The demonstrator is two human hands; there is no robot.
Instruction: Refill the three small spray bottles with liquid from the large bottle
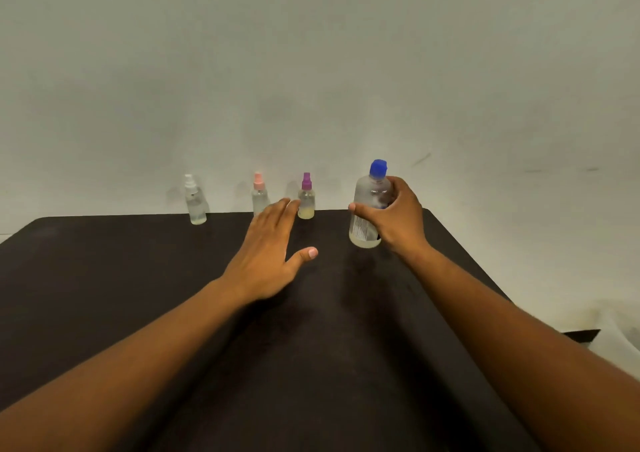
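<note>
Three small clear spray bottles stand in a row along the table's far edge: one with a white cap point(194, 202) at the left, one with a pink cap point(259, 193), one with a purple cap point(306, 197). The purple-capped one holds a little yellowish liquid at its bottom. My right hand point(394, 216) is wrapped around the large clear bottle point(367, 209), which has a blue cap and stands upright at the right. My left hand point(270, 254) is open and flat over the table, its fingertips close to the pink and purple bottles and hiding the lower part of the pink one.
The dark table point(104, 295) reaches to a pale wall point(311, 70) right behind the bottles. Its right edge runs diagonally down past my right forearm, with a light floor beyond it.
</note>
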